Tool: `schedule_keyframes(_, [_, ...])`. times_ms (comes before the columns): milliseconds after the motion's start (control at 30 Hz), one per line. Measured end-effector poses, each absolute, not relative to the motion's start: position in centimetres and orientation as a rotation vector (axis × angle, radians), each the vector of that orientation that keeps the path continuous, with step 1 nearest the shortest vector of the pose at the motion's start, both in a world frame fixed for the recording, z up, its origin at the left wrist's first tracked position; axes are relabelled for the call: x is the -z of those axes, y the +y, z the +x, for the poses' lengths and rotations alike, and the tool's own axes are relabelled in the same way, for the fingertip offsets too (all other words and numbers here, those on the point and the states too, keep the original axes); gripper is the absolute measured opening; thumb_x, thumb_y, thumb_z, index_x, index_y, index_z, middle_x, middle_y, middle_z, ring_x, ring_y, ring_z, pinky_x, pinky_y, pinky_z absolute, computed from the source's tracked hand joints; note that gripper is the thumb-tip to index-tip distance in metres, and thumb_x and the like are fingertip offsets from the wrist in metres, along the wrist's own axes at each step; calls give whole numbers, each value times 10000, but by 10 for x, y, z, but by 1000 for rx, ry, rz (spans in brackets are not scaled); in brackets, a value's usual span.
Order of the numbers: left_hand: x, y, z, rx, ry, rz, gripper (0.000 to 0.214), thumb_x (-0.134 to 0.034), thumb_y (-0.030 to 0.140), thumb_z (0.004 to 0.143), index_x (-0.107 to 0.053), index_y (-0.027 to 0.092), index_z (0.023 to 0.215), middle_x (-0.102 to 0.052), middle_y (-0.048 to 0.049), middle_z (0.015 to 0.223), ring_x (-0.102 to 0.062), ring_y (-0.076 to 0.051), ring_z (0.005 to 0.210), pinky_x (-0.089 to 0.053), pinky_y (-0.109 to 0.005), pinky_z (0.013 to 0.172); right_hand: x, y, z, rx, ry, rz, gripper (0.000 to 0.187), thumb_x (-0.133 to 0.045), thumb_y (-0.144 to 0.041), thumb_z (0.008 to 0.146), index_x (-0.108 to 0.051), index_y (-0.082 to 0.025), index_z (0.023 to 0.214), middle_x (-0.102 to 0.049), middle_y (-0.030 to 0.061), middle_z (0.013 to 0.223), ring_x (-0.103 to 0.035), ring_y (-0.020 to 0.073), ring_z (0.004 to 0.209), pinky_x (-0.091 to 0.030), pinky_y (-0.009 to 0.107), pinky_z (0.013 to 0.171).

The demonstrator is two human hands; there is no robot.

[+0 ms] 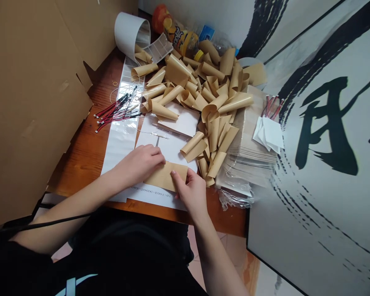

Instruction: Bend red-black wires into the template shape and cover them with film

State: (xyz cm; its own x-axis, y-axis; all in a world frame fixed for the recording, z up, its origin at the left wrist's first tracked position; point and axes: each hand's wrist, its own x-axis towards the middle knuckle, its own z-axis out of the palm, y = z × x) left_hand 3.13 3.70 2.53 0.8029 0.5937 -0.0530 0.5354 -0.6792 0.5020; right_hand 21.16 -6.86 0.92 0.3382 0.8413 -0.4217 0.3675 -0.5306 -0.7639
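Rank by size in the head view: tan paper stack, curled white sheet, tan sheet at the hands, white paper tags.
Tan paper stack, then curled white sheet and tan sheet, too alike to rank, then white paper tags.

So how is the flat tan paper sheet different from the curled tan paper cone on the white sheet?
The flat tan paper sheet lies open under the left hand and right hand; the curled tan paper cone is rolled to a point and untouched. Both are tan paper.
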Motion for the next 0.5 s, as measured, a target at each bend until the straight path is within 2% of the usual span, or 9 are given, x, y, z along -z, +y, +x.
schedule_keyframes(200, [-3,9,9,-449,874,2467,257,-582,293,972,-664,184,1189,-677,-116,1231,-602,-252,1139,-480,-417,969,-5,-70,213,-1216,-989,-1956,392,-615,-595,859,-610,-206,812,-610,-38,609,-501,120,351,-338,257,365])
schedule_keyframes(367, [3,2,3,-518,831,2541,287,-583,300,980,-668,172,1222,-686,-113,1298,-606,-250,1231,-474,-418,1033,-1,-74,208,-993,-1082,-2026,426,-583,-544,901,-431,-246,638,-393,-95,440,-470,114,362,-311,244,427])
schedule_keyframes(500, [2,1,6,-481,803,2561,305,-575,285,990,-670,201,1268,-680,-91,1336,-601,-243,1282,-481,-409,1033,2,-75,206,-858,-1197,-2082,420,-556,-518,925,-430,-248,630,-371,-88,461,-411,109,409,-309,251,468])
